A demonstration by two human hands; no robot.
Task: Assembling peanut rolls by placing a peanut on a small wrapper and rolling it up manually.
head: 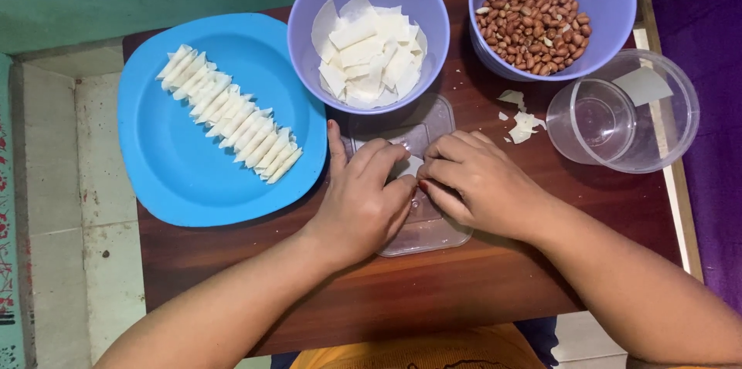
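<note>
Blue plate (166, 176) at left, lined with finished rolls (229, 115) kept clear of work. Centre: left hand (363, 199) and right hand (475, 183) pinching one small wrapper piece (411, 166) against clear lid (433, 234). Wrapper bowl (368, 33), peanut bowl (541, 13) just beyond, within reach.

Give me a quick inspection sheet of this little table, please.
Surface: dark brown wooden table.
Job's things: small white wrapper piece on clear plastic lid; blue plastic plate with row of rolled white pieces; lilac bowl of white wrapper squares; lilac bowl of peanuts.
Clutter: wrapper scraps; clear plastic tub.
Grippers: left hand and right hand pinch the piece.
Cables: nothing seen.
Surroundings: pale tiled floor.
</note>
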